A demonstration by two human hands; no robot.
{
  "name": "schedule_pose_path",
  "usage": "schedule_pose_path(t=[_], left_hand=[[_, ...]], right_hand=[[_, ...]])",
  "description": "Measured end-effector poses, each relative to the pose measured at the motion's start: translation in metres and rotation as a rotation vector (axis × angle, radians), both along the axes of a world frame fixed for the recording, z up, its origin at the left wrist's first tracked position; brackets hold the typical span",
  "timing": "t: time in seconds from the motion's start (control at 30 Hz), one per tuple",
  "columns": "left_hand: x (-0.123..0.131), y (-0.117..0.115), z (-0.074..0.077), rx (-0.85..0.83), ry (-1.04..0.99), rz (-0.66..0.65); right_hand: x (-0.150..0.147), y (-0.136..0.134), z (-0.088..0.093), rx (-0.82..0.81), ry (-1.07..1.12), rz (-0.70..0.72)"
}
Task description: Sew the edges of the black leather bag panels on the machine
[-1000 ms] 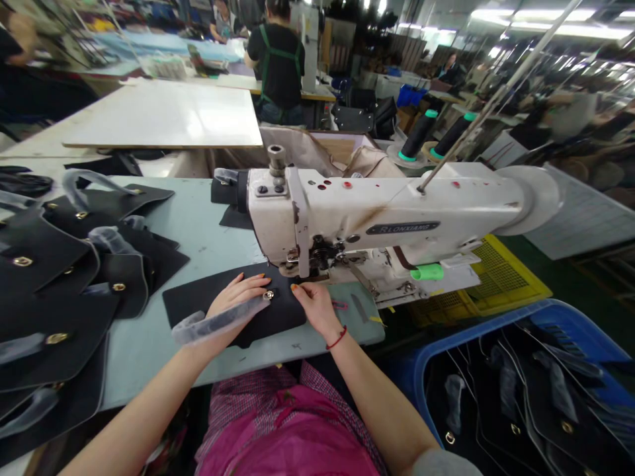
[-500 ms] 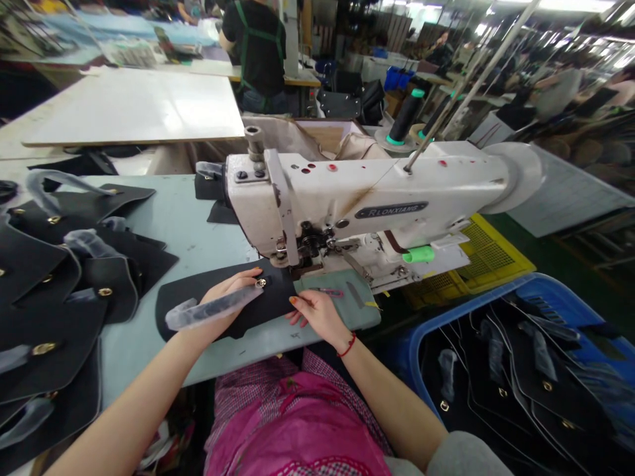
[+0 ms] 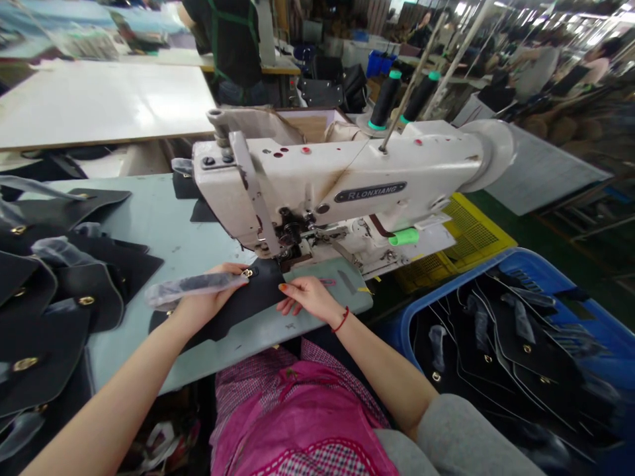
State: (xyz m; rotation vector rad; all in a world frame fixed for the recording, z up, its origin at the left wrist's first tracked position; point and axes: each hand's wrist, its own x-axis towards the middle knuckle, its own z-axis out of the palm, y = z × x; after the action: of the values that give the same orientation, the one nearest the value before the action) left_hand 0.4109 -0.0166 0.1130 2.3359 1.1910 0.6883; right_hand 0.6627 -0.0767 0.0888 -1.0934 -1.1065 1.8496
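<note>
A black leather panel (image 3: 253, 291) lies on the sewing machine's bed, its far edge under the needle area of the white sewing machine (image 3: 317, 165). My left hand (image 3: 211, 301) rests flat on top of the panel, its fingers stretched toward the needle. Across this hand runs a strap handle (image 3: 191, 285) wrapped in clear plastic, fixed by a gold ring (image 3: 247, 272). My right hand (image 3: 310, 297) pinches the panel's right edge between thumb and forefinger, the other fingers curled below. The presser foot is partly hidden behind the machine's parts.
Similar black panels (image 3: 44, 330) with wrapped handles are heaped on the table's left side. A blue basket (image 3: 411, 317) at the right holds several more. Small snips (image 3: 327, 282) lie by the bed. Beyond stand a white board (image 3: 124, 99) and a person in a green-strapped apron (image 3: 233, 46).
The whole view has shifted, so the machine and table sit further left. The panel has turned slightly under my hands, and its handle lies flatter. Both hands stay on the panel.
</note>
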Motion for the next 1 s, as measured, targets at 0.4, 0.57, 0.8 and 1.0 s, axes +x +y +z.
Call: schedule_pose_path(t=[0.4,0.57,0.8,1.0], left_hand=[[-0.0014,-0.0001,-0.0002,0.027,0.013,-0.007],[-0.0008,-0.0005,0.0016,0.011,0.014,-0.016],[-0.0046,0.0022,-0.0042,0.02,0.019,-0.015],[-0.0055,0.0033,-0.0052,0.009,0.012,-0.013]], right_hand=[[-0.0019,-0.0018,-0.0028,-0.004,0.022,0.001],[-0.0022,-0.0034,-0.0021,-0.021,0.013,0.001],[-0.0015,-0.0044,-0.0005,-0.016,0.022,0.008],[-0.0064,-0.0083,-0.0055,0.045,-0.033,-0.026]])
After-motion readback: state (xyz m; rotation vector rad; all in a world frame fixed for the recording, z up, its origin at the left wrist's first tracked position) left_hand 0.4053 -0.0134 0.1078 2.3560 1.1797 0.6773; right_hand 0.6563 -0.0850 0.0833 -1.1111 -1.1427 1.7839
